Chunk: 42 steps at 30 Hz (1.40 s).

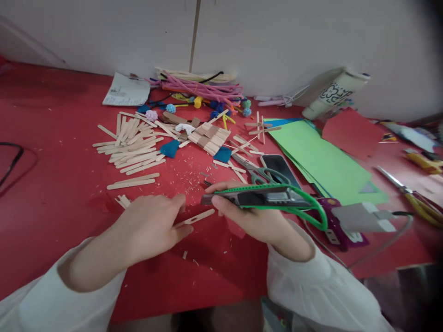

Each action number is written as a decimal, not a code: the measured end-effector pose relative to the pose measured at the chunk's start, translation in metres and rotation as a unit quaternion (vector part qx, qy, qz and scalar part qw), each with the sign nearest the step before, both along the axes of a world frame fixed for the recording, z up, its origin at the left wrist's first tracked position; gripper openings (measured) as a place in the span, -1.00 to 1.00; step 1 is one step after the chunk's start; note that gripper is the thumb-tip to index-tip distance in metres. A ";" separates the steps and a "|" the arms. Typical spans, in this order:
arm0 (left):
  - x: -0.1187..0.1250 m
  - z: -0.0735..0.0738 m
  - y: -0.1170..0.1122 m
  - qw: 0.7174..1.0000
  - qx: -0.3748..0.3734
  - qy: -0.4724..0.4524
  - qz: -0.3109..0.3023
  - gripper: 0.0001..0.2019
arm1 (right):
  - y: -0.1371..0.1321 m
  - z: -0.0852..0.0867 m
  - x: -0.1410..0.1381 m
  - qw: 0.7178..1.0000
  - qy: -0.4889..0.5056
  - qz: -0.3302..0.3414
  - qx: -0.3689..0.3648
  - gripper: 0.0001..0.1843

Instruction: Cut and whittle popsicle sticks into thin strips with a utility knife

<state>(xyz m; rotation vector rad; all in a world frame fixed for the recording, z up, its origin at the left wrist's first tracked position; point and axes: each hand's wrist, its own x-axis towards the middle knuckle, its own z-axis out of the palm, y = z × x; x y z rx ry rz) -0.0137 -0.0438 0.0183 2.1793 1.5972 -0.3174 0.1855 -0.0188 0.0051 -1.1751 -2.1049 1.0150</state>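
Between the thumb and fingers of my left hand (152,226) is a wooden craft stick (199,216) with a narrow slot cut in it. My right hand (247,214) is wrapped round a green and grey utility knife (266,197), its front end pointing left toward the stick. Knife and stick are apart. A green loop trails from the back of the knife over my right wrist. Small wood shavings lie on the red table (207,272) around both hands. Cut stick pieces (122,201) show just behind my left hand.
Loose craft sticks (131,143) are heaped at the left, near a joined stick panel (210,137). Grey-handled scissors (259,173) and a phone (279,168) lie beyond my right hand. Green paper (321,161), a power adapter (362,216) and a leaning cup (334,94) are rightward.
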 end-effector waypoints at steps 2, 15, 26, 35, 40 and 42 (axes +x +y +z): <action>-0.001 -0.001 0.000 1.000 0.009 0.021 -0.016 -0.76 | -0.002 -0.005 -0.001 1.000 0.003 0.002 0.013 -0.80; 0.003 -0.014 0.000 0.998 -0.013 -0.056 0.007 -0.84 | -0.013 -0.006 -0.017 0.997 0.011 0.066 0.039 -0.91; 0.002 -0.017 0.002 0.998 0.008 -0.055 0.007 -0.83 | -0.016 -0.007 -0.019 0.996 0.005 0.062 0.062 -0.93; 0.003 -0.015 0.002 0.998 -0.002 -0.067 0.014 -0.83 | -0.016 -0.009 -0.019 0.996 0.003 0.060 0.059 -0.92; 0.004 -0.014 0.002 0.997 -0.010 -0.071 0.018 -0.85 | -0.016 -0.007 -0.018 0.996 -0.005 0.065 0.066 -0.90; 0.004 -0.014 0.002 0.997 -0.009 -0.070 0.017 -0.84 | -0.017 -0.006 -0.018 0.995 -0.012 0.068 0.067 -0.91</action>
